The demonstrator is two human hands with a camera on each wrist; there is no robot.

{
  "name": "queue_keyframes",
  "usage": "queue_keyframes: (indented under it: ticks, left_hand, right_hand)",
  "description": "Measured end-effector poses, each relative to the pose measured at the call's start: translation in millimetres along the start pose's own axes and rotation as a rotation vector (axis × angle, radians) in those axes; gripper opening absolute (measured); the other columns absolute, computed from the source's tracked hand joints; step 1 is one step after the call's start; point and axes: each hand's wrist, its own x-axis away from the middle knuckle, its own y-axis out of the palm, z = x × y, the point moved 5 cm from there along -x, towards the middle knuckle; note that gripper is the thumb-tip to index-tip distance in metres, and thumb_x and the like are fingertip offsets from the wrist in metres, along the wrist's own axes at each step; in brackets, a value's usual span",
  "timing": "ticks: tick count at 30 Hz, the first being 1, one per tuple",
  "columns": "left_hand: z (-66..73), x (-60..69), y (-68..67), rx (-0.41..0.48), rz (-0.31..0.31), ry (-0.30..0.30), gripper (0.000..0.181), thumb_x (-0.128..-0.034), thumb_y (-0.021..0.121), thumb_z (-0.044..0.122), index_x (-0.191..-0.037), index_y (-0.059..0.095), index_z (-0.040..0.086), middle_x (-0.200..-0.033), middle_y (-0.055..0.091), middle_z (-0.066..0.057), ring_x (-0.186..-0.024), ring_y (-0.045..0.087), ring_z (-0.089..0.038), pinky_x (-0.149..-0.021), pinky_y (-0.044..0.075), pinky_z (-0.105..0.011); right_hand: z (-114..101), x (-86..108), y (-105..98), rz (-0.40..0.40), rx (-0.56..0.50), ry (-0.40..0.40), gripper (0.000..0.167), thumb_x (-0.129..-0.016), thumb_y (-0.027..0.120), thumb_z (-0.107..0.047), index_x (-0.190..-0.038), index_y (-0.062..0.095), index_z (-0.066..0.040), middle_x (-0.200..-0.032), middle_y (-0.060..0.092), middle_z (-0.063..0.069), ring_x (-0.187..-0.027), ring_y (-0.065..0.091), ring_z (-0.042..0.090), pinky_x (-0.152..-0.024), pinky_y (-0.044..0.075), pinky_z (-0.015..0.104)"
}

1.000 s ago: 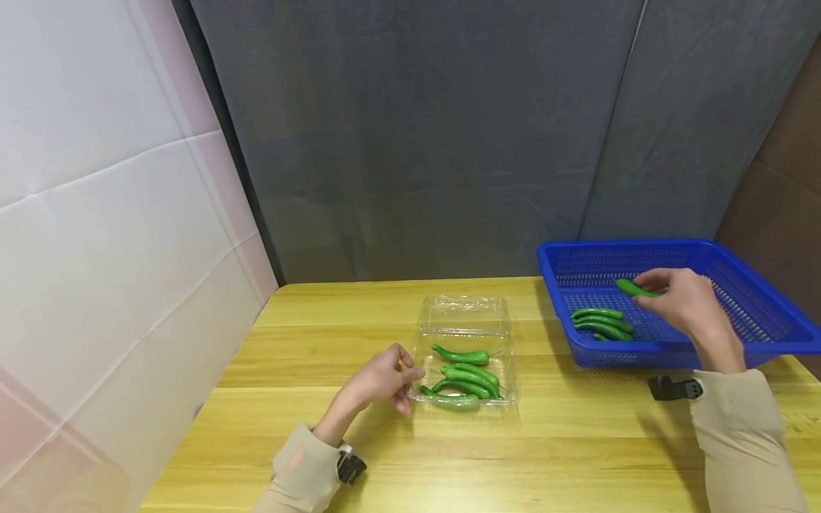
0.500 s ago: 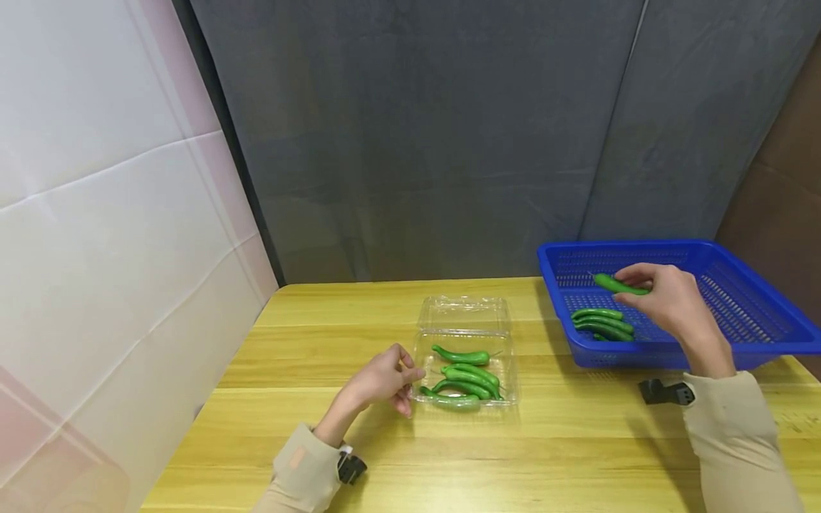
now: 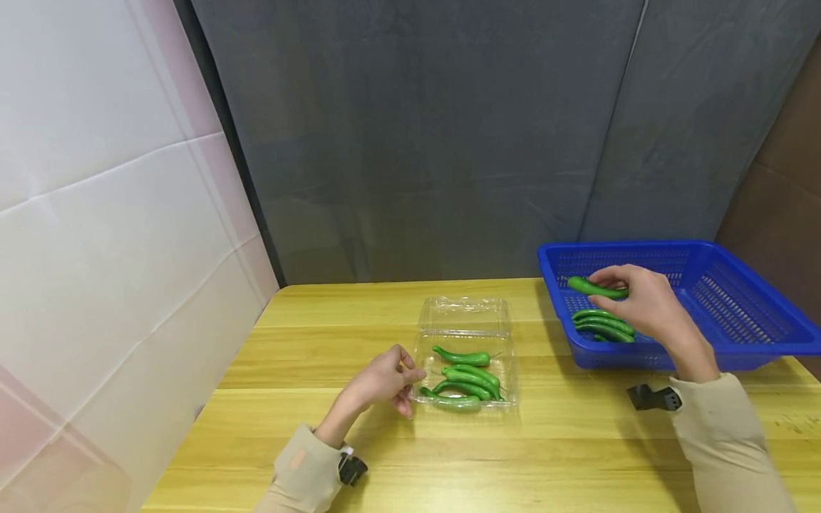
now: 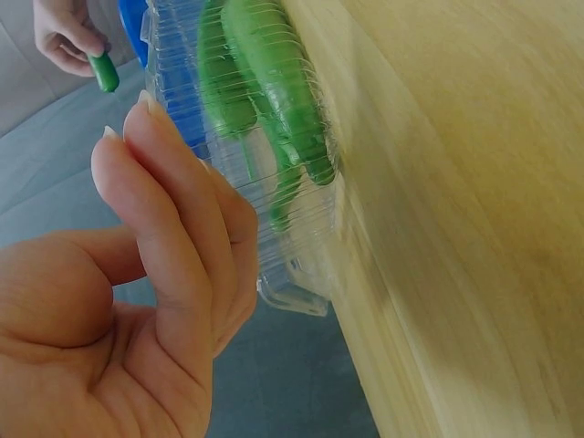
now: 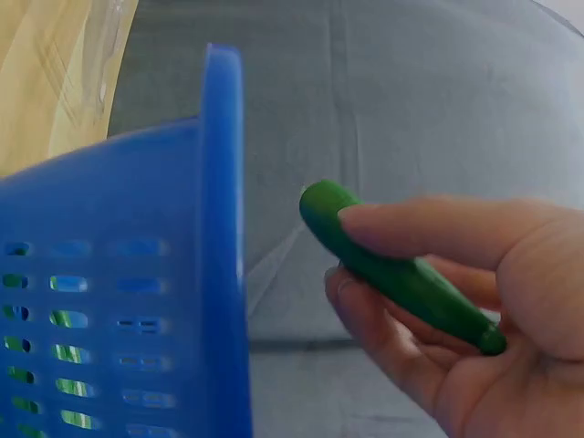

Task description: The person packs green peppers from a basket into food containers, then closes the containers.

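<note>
My right hand pinches a green chili pepper between thumb and fingers, above the left part of a blue plastic basket. In the right wrist view the pepper slants across the fingers, its narrow end near the palm. At the left side of an open clear plastic clamshell box, my left hand holds the edge with thumb and fingers; the left wrist view hides the thumb tip. Several green peppers lie crosswise in the box. More peppers rest in the basket's front left corner.
The wooden table carries the box near its middle and the basket on the right. The basket's raised rim stands beside the right hand. A grey cloth hangs behind the table, and a pale panel stands at left.
My right hand has carried the pepper leftward over the basket, toward its left side. The left hand and the clamshell box have stayed in place.
</note>
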Motion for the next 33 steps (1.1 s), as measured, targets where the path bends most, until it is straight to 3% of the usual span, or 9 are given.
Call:
queue_keyframes:
  ticks: [3, 12, 24, 33]
  left_hand:
    - [0.1, -0.1, 0.4, -0.002, -0.001, 0.001, 0.024, -0.1029, 0.061, 0.015, -0.108, 0.045, -0.002, -0.068, 0.057, -0.010, -0.047, 0.064, -0.019, -0.055, 0.062, -0.042]
    - [0.8, -0.6, 0.4, -0.001, -0.004, 0.001, 0.024, -0.1031, 0.061, 0.015, -0.109, 0.045, -0.002, -0.069, 0.057, -0.011, -0.047, 0.064, -0.018, -0.056, 0.062, -0.042]
    - [0.5, -0.8, -0.4, 0.000, -0.003, -0.003, 0.024, -0.1031, 0.061, 0.015, -0.109, 0.045, -0.002, -0.069, 0.058, -0.012, -0.047, 0.065, -0.020, -0.056, 0.062, -0.042]
    - [-0.4, -2.7, 0.1, 0.000, -0.009, -0.013, 0.023, -0.1031, 0.061, 0.013, -0.109, 0.045, -0.002, -0.068, 0.058, -0.011, -0.047, 0.065, -0.018, -0.056, 0.063, -0.041]
  right_hand:
    - [-5, -0.3, 4, -0.002, -0.004, -0.062, 0.025, -0.086, 0.078, -0.005, -0.109, 0.072, 0.002, -0.096, 0.072, 0.014, -0.086, 0.068, 0.032, -0.075, 0.053, 0.046]
    - [-18, -1.1, 13, 0.013, -0.021, -0.184, 0.027, -0.082, 0.077, 0.000, -0.109, 0.074, -0.002, -0.097, 0.071, 0.007, -0.083, 0.066, 0.021, -0.071, 0.055, 0.034]
    - [-35, -1.2, 30, -0.005, -0.094, -0.280, 0.029, -0.086, 0.077, 0.001, -0.113, 0.074, -0.006, -0.102, 0.069, 0.003, -0.085, 0.066, 0.017, -0.071, 0.058, 0.034]
    - [-43, -1.9, 42, -0.005, -0.140, -0.378, 0.029, -0.085, 0.077, 0.003, -0.112, 0.074, -0.008, -0.102, 0.069, 0.001, -0.083, 0.066, 0.013, -0.060, 0.056, 0.024]
